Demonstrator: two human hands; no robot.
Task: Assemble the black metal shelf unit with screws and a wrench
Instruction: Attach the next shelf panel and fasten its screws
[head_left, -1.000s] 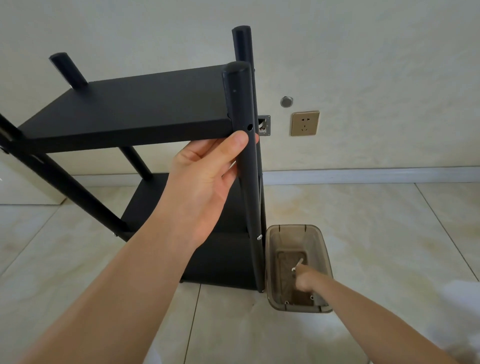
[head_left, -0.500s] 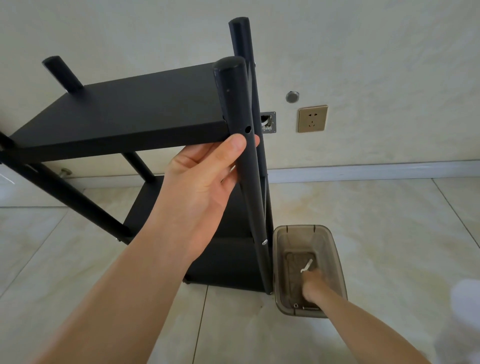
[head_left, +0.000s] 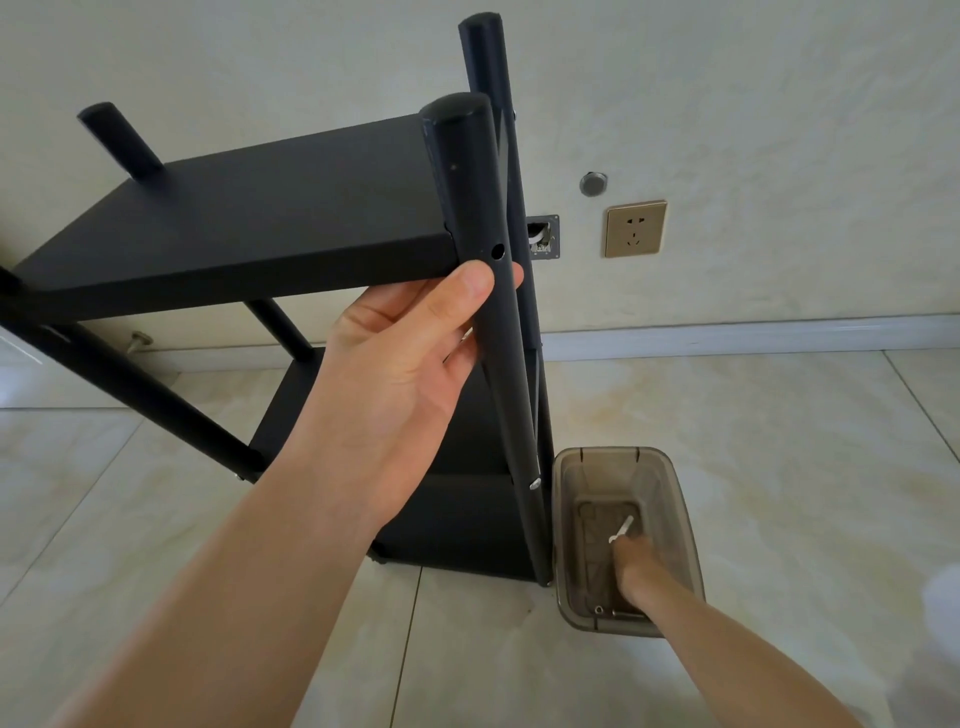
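Black shelf unit is standing on the tiled floor near the wall, filling the left and centre of the view. Left hand is gripping the near front post, thumb across the front of it, fingers wrapping round behind, just under the top shelf's corner. An empty screw hole is showing in that post right above the thumb. Lower down the same post a silver screw head is sitting at the level of the lower shelf.

Right hand is well apart from the left, reaching down into a smoky clear plastic bin that is standing on the floor just beside the post's foot. Fingers are curling round the end of a small pale metal tool, w/ the rest of it poking up past the knuckles; too small to tell if it's the wrench. A couple of small bits, prob. hardware, are lying at the bin's near edge.

Shelf's left side is getting cut off by the frame edge. Rear right post is partly hiding a small metal wall plate. Gold wall socket is sitting right of it. Fingertips of the left hand are mostly hidden behind the post.
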